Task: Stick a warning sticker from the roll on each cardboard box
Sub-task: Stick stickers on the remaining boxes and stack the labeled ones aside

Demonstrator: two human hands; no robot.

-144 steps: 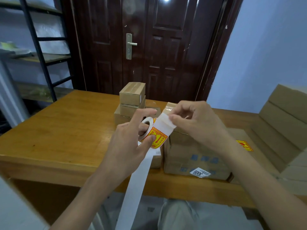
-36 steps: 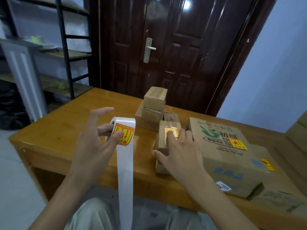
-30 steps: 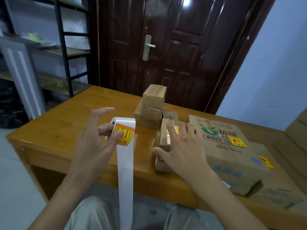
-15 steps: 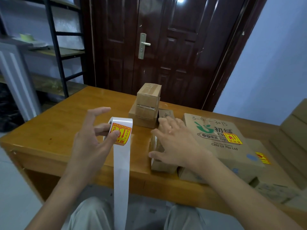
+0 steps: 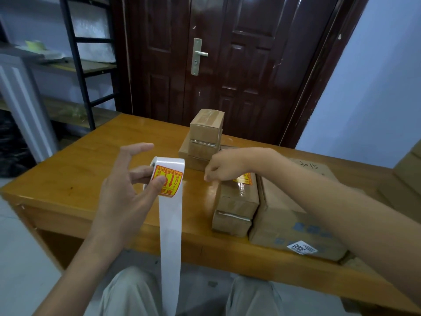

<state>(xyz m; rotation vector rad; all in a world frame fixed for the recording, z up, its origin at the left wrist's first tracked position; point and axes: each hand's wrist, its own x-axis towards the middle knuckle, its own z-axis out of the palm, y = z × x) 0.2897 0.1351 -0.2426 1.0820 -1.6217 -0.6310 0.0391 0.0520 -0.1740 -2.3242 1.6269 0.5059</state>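
Left hand (image 5: 123, 192): you pinch the sticker roll (image 5: 167, 176) between thumb and middle finger, forefinger spread; bare backing hangs down. Right hand (image 5: 224, 165): fingers loosely curled, holding nothing, over the small box (image 5: 237, 199), sticker (image 5: 243, 179) on. Step: between boxes. Next, likely: peel the exposed sticker for the unmarked stack (image 5: 205, 137) behind.

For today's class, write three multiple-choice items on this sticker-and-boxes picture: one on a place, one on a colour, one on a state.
1. Where does the loose white backing strip hang?
A. over the table's near edge
B. on the door
C. across the shelf

2. What colours is the sticker on the roll?
A. blue and white
B. yellow and red
C. green and black

3. What is the left hand doing?
A. lying flat on the table
B. holding the roll
C. turning the door handle

Answers: 1 A, it drops past the table edge; 2 B, yellow ground, red print; 3 B, its thumb presses the sticker.
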